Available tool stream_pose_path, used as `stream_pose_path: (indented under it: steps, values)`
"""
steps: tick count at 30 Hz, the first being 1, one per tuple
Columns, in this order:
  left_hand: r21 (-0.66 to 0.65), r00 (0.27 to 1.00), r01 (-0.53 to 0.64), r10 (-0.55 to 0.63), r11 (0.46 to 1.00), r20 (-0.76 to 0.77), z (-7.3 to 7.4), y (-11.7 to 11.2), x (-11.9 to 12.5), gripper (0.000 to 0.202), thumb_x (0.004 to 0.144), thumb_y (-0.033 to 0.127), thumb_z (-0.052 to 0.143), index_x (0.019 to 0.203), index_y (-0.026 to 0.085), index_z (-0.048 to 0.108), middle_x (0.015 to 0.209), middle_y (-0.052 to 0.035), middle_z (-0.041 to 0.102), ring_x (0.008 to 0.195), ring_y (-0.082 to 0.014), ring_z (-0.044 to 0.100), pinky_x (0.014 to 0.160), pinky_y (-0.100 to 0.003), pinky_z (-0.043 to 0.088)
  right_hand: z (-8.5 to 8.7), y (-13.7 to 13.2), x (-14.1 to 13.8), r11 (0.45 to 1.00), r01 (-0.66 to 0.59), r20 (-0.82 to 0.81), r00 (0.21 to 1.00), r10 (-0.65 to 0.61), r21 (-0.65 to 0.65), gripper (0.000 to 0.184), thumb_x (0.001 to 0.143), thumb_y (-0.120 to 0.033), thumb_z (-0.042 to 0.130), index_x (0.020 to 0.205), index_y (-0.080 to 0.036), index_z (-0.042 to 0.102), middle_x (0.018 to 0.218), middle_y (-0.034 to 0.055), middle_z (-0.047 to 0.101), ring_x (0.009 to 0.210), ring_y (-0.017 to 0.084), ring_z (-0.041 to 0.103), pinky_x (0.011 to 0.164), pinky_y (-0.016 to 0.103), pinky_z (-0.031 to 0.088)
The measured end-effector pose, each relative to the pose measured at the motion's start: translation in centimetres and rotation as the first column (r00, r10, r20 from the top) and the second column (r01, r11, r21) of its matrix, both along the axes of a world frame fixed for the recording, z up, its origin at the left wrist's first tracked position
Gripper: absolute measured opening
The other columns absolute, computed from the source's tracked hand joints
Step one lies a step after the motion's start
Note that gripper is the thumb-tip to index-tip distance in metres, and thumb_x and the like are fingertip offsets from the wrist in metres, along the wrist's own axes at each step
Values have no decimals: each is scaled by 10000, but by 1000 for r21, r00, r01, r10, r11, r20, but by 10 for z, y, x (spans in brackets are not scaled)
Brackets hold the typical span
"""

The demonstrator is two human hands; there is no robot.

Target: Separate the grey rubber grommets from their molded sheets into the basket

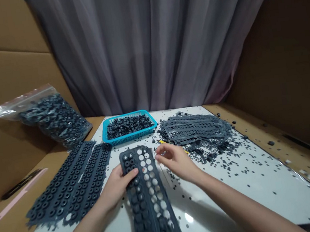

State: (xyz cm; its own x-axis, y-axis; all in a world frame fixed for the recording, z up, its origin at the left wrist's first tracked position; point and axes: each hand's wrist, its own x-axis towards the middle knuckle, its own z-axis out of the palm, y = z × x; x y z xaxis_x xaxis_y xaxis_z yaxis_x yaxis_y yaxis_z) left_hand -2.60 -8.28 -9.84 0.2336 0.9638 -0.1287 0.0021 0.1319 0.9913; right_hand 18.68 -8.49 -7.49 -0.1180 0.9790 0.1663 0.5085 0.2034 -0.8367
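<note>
A long dark rubber sheet (146, 201) lies across the white tabletop (229, 194), its near end running over the table's front edge. Many of its round discs remain, while the far end has rows of holes. My left hand (115, 186) grips the sheet's left edge, with the fingers on top. My right hand (177, 162) hovers just right of the sheet's far end, fingertips close to it. Behind that hand is a yellow craft knife (173, 146), partly hidden. I cannot tell whether the right fingers pinch anything small.
A blue plastic basket (129, 138) holds black rubber pieces. To the right lies a stack of punched sheets (194, 127), with small black bits scattered around it. Two more sheets (69, 185) and a filled zip bag (54, 118) sit left, near a pink ruler-like strip (20, 195). Cardboard and a curtain (145, 44) surround the table.
</note>
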Motion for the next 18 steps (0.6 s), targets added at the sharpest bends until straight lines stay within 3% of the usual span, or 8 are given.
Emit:
stream_pose_path:
  steps: [1,2,5,8,10,12,15,18]
  values:
    - [54,996,-53,57,997,-71,-12,11,-1,284,682,318,693,907,148,666,898,-102,709,856,-267,640,755,-348,493,-12,12,10,996,61,222,972,-73,59,105,833,-234,501,862,-168,578,850,46,642,714,141,593,627,244,453]
    - [119,986,-76,93,990,-138,-22,21,-4,270,687,322,682,897,153,662,897,-101,708,852,-269,638,748,-348,488,-23,23,19,987,127,440,884,-158,100,116,842,-220,476,866,-174,580,867,47,645,753,146,594,650,240,445]
    - [273,917,-10,118,962,-382,-44,44,-11,227,706,322,646,864,159,658,904,-107,697,858,-285,622,769,-369,463,-48,44,40,975,207,616,759,-213,82,110,804,-184,495,815,-156,600,856,92,643,779,201,593,645,273,420]
    - [391,811,46,195,919,-551,-47,54,-15,363,709,305,625,1042,165,600,1017,-115,648,965,-309,572,838,-411,430,-57,51,44,970,229,706,674,-218,80,133,782,-177,507,866,-139,603,930,136,622,880,262,577,705,320,409]
    - [543,708,25,369,839,-602,-42,53,-13,529,708,286,614,1205,162,484,1170,-132,556,1098,-319,483,916,-440,380,-56,55,43,968,238,755,619,-218,84,180,802,-190,486,930,-126,595,979,160,604,944,291,556,750,352,398]
    - [645,605,89,473,759,-640,-36,51,-10,534,730,275,583,1234,168,441,1229,-129,497,1144,-313,426,948,-448,349,-53,59,44,970,233,793,579,-190,62,196,829,-200,457,933,-119,602,993,175,598,962,301,550,769,369,392]
    - [577,512,296,383,761,-769,-31,52,0,302,782,273,518,1073,200,552,1105,-85,569,1054,-283,480,907,-409,382,-51,64,47,980,198,836,539,-104,-6,200,830,-155,445,908,-108,623,1000,183,607,935,291,571,795,388,385]
    - [460,446,375,278,805,-851,-33,63,12,241,806,272,489,999,176,598,1017,-97,612,1002,-273,523,869,-369,409,-49,67,46,982,177,862,505,-35,-64,212,789,-114,491,956,-85,619,1030,204,607,957,316,572,839,447,361]
